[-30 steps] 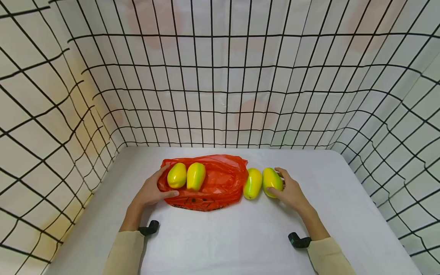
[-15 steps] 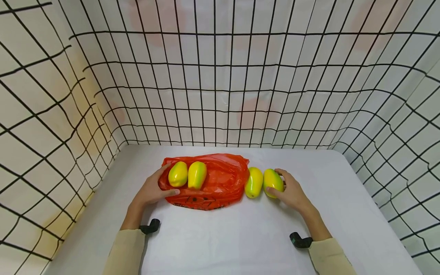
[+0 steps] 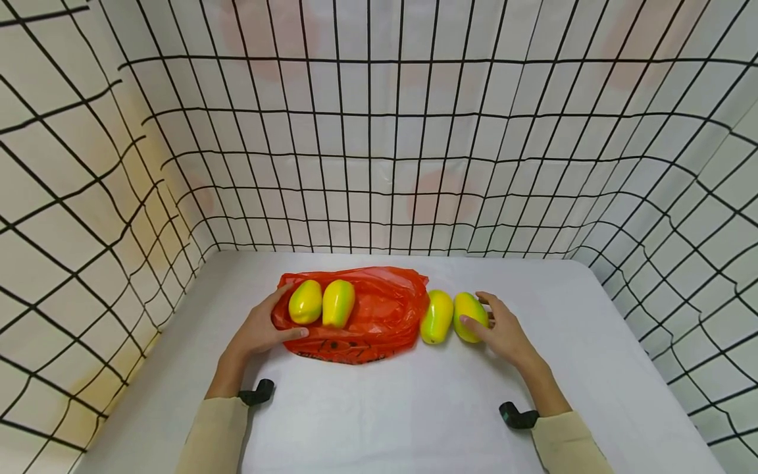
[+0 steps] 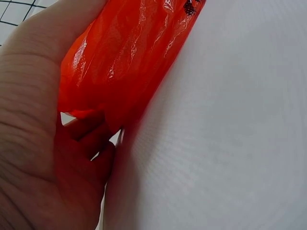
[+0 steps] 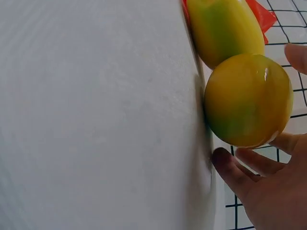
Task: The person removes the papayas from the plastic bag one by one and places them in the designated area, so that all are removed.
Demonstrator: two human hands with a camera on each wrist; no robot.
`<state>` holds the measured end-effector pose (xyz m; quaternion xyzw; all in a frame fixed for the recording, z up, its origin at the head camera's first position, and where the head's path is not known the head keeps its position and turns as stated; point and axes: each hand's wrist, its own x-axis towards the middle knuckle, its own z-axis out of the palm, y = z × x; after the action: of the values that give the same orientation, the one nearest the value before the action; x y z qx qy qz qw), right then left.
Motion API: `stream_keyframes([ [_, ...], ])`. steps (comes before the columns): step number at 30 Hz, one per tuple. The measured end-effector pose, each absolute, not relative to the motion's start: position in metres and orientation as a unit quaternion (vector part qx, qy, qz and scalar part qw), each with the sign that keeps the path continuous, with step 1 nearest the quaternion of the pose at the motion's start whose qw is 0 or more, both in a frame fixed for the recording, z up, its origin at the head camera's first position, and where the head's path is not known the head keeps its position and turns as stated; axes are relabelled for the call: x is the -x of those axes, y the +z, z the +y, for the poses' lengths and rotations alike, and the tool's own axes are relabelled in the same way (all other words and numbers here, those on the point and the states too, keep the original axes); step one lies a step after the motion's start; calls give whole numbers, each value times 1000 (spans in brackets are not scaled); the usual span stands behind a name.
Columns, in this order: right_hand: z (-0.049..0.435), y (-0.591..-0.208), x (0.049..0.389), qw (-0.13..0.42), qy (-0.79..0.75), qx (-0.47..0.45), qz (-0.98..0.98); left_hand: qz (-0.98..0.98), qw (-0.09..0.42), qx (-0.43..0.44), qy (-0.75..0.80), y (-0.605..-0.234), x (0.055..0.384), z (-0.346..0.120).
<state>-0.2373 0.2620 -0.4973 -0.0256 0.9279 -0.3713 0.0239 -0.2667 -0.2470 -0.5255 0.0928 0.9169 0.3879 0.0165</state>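
Left of centre in the head view: red plastic bag (image 3: pixel 381 309), crumpled, on a white worktop (image 3: pixel 379 411). First fruit (image 3: pixel 305 302) and second fruit (image 3: pixel 338 304), both glossy yellow-green, lie side by side in its left half; whether inside the mouth or on top of the film, cannot tell. Left hand (image 3: pixel 263 326) cupped round the bag's left end, thumb along the near side, grip holding the film, firmness unclear. Left wrist view, upper left: shiny film by the thumb, bent fingers below it. Right of centre, head view: third fruit (image 3: pixel 436 317) against the bag's right end, fourth fruit (image 3: pixel 470 316) just beside it. Right hand (image 3: pixel 503 336) at the fourth fruit's right, grip slack and unclenched; in the right wrist view the thumb stands apart from the skin at the right edge, fingers spread lower right. Beige sleeves (image 3: pixel 213 434) at both lower corners, black wrist device (image 3: pixel 257 393) on each arm. Black wire grid (image 3: pixel 370 62) across the upper frame.
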Motion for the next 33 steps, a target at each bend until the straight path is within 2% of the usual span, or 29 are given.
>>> stream_keyframes([
  [4,264,-493,236,-2,-401,16,916,918,18,-90,385,-525,266,-247],
  [10,269,-484,236,-76,-435,-9,897,917,21,-87,388,-525,266,-247],
  [14,272,-480,236,-100,-450,-13,887,917,21,-84,389,-525,267,-246],
  [33,251,-469,243,-93,-496,11,864,916,23,-79,392,-526,265,-245],
])
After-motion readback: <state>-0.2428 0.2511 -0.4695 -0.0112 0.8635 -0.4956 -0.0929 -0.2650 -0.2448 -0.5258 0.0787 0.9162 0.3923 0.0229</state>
